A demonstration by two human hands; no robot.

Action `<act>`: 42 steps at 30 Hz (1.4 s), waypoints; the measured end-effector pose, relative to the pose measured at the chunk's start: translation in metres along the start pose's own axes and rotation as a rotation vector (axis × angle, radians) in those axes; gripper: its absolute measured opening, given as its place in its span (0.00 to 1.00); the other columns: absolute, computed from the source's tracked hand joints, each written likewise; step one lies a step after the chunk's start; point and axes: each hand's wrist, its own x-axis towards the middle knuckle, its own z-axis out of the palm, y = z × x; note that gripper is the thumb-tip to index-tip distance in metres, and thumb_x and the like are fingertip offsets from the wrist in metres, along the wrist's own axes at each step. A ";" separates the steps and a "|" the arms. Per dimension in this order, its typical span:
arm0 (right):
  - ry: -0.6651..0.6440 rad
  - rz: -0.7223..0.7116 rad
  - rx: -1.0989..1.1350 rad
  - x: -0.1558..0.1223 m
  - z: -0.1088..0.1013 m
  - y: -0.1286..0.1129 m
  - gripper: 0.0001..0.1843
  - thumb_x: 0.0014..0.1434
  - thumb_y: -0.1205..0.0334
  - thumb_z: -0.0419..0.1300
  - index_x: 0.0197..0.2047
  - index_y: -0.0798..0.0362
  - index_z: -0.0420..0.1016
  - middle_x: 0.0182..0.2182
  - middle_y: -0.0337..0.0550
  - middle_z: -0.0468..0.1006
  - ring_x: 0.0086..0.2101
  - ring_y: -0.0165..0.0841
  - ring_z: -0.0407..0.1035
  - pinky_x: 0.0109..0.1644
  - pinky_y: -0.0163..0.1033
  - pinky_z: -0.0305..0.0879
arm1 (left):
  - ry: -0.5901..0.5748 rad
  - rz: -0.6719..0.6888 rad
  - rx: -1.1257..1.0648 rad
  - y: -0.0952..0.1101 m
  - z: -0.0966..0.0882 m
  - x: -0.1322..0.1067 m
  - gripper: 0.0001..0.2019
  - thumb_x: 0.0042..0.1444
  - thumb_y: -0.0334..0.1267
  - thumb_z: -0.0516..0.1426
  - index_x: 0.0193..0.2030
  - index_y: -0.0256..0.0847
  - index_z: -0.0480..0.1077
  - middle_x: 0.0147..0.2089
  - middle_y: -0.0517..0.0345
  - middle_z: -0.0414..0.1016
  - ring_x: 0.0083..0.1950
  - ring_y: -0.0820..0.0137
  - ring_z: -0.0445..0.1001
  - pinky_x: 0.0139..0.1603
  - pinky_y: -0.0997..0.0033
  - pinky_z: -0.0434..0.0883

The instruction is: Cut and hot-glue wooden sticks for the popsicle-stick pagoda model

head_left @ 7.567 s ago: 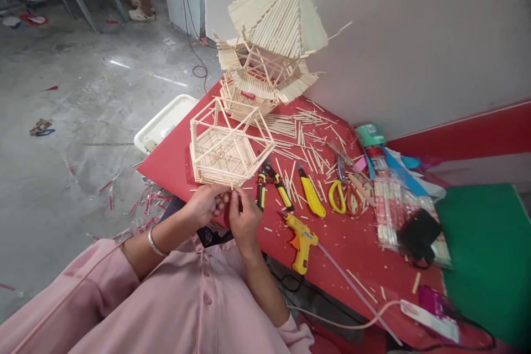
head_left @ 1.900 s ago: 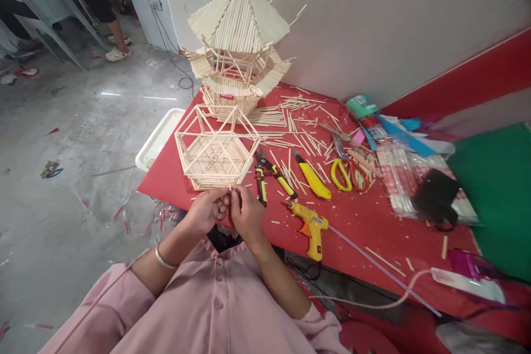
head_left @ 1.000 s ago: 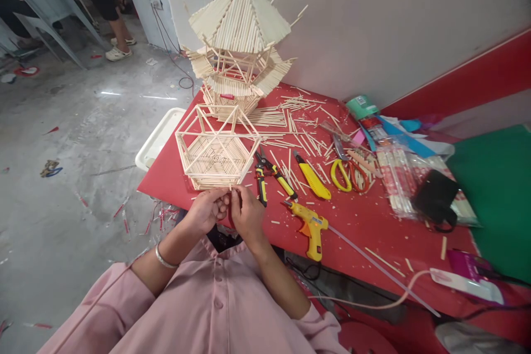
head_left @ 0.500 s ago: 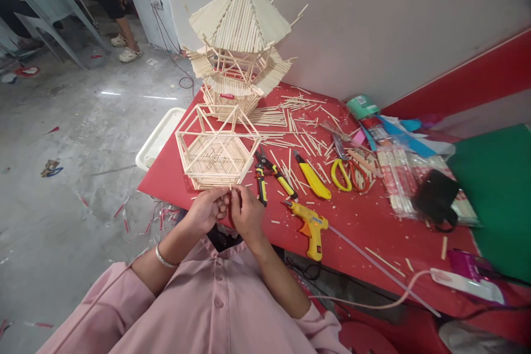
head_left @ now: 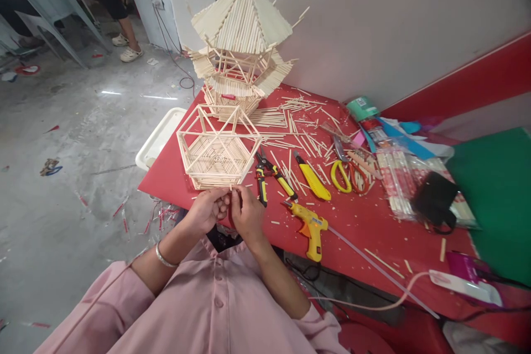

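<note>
My left hand (head_left: 206, 211) and my right hand (head_left: 246, 213) meet at the near edge of the red table (head_left: 357, 227), fingers pinched together on something small I cannot make out. Their fingertips touch the near wall of a hexagonal stick frame (head_left: 216, 150) that sits flat on the table. Behind the frame stands a tall stick pagoda model (head_left: 241, 50) with a sloped roof.
Right of my hands lie yellow-black pliers (head_left: 269, 175), a yellow utility knife (head_left: 312, 182), a yellow glue gun (head_left: 308, 227), yellow scissors (head_left: 341, 173) and scattered loose sticks (head_left: 305, 141). Stick packets (head_left: 398, 182) and a black pouch (head_left: 433, 199) lie farther right. A white tray (head_left: 160, 133) sits left; another person's legs (head_left: 120, 11) stand beyond.
My hands have stayed pinched at the frame's near wall. The view has shifted only slightly. The other person's feet at the back have stepped a little to the right.
</note>
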 end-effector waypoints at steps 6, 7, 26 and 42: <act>0.003 0.006 0.034 -0.001 -0.002 0.001 0.14 0.69 0.60 0.48 0.46 0.52 0.74 0.38 0.46 0.82 0.40 0.35 0.76 0.44 0.36 0.68 | 0.017 -0.006 0.007 0.000 0.002 0.000 0.14 0.47 0.42 0.63 0.19 0.36 0.67 0.16 0.63 0.62 0.16 0.80 0.58 0.17 0.78 0.52; -0.001 0.009 0.035 -0.001 -0.002 0.001 0.14 0.69 0.59 0.48 0.46 0.52 0.74 0.38 0.46 0.82 0.40 0.35 0.76 0.44 0.36 0.68 | 0.021 -0.008 0.004 0.000 0.003 -0.001 0.15 0.47 0.42 0.63 0.19 0.36 0.67 0.15 0.63 0.62 0.16 0.80 0.58 0.17 0.78 0.51; 0.176 0.013 0.025 -0.006 0.002 0.006 0.13 0.67 0.58 0.52 0.45 0.54 0.75 0.38 0.50 0.82 0.38 0.37 0.77 0.43 0.40 0.71 | -0.017 0.041 -0.058 -0.005 0.001 -0.007 0.09 0.43 0.39 0.65 0.26 0.34 0.74 0.20 0.61 0.68 0.17 0.79 0.60 0.16 0.77 0.53; 0.118 -0.032 -0.006 -0.042 -0.017 0.000 0.13 0.68 0.60 0.51 0.45 0.54 0.76 0.38 0.49 0.82 0.39 0.35 0.77 0.46 0.40 0.71 | 0.280 0.785 1.018 -0.014 -0.047 -0.032 0.06 0.55 0.38 0.59 0.34 0.45 0.79 0.34 0.55 0.77 0.36 0.67 0.72 0.38 0.72 0.64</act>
